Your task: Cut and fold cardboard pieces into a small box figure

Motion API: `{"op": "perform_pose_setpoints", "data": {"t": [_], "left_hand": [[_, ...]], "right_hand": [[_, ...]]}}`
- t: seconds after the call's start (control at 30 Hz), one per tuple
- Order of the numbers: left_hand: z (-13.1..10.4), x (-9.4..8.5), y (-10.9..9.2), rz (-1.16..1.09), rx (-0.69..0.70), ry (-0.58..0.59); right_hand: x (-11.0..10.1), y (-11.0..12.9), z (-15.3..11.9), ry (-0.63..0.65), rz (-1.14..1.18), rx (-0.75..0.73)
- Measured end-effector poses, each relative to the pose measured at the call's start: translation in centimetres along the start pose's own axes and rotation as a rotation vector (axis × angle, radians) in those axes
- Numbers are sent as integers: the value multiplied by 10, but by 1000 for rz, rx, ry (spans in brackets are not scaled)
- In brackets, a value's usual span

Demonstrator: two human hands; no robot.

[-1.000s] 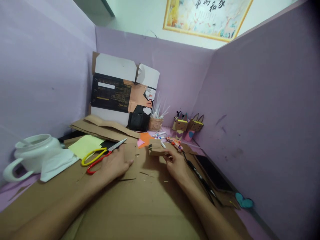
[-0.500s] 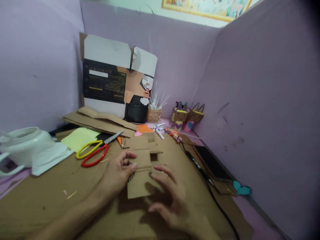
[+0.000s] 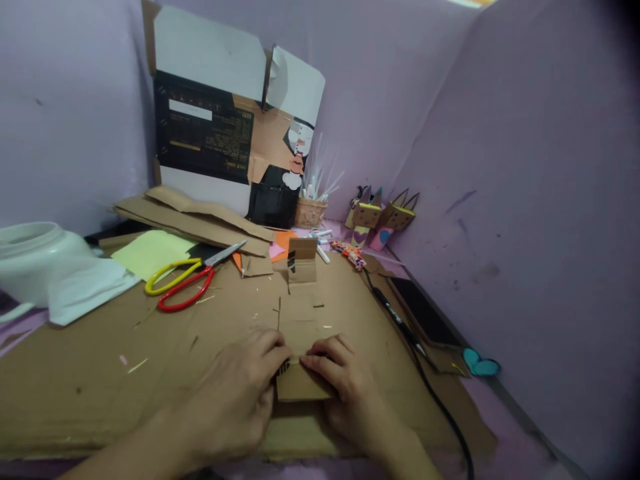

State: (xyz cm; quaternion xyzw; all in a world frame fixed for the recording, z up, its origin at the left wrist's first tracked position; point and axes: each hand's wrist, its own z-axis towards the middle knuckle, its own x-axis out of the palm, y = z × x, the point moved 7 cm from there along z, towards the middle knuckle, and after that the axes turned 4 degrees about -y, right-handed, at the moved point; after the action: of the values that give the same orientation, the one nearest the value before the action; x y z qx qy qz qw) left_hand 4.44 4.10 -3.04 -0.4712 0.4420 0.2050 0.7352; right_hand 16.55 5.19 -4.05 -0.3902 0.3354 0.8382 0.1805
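Observation:
A strip of brown cardboard (image 3: 303,385) lies low at the front of the cardboard-covered table. My left hand (image 3: 250,387) has its fingers closed on the strip's left edge, by some black markings. On its right side my right hand (image 3: 345,387) grips it, fingers bent over the top and the thumb hidden. Beyond both hands, the far part of the cardboard shows creases, and a small folded piece (image 3: 303,261) stands up at the far end. Whether that piece joins the strip is unclear.
Scissors (image 3: 195,277) with yellow and red handles lie left, near yellow-green paper (image 3: 153,255) and a white pot (image 3: 40,260). Cardboard sheets (image 3: 200,223) are stacked behind. At right are a black-cabled tool (image 3: 400,323), a dark phone-like slab (image 3: 425,312) and a teal heart (image 3: 480,363).
My right hand has closed from an open pose onto the cardboard. Both hands and the cardboard are nearer the table's front edge, and the far folded piece now stands up. The view has tilted down.

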Motion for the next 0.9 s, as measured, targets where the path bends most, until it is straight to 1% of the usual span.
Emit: {"op": "perform_pose_setpoints", "data": {"t": [0.13, 0.2, 0.3, 0.37, 0.5, 0.6, 0.67, 0.73, 0.8, 0.83, 0.87, 0.9], "left_hand": [[3, 15, 1, 190, 43, 13], [3, 17, 1, 227, 67, -4], [3, 14, 1, 190, 67, -39], [6, 10, 5, 144, 4, -48], [16, 5, 16, 89, -178, -54], [22, 4, 24, 151, -302, -33], [24, 4, 27, 196, -360, -5], [24, 3, 28, 230, -387, 3], [24, 2, 26, 245, -383, 1], [24, 2, 25, 252, -378, -6], [23, 2, 25, 254, -376, -8], [23, 2, 24, 252, -376, -10]], "right_hand": [[3, -4, -3, -6, -20, 30], [3, -8, -5, -14, -33, 74], [3, -12, -5, -12, -27, 117], [2, -14, -2, -14, 0, 148], [1, -20, 7, 7, 34, 261], [3, -26, 8, 10, 26, 361], [1, -33, 8, 8, 69, 432], [1, -42, 10, 68, 212, 511], [2, -50, 16, 178, 416, 587], [0, -54, 22, 207, 504, 615], [-4, -59, 30, 186, 526, 629], [-7, -66, 38, 162, 473, 665]]}}
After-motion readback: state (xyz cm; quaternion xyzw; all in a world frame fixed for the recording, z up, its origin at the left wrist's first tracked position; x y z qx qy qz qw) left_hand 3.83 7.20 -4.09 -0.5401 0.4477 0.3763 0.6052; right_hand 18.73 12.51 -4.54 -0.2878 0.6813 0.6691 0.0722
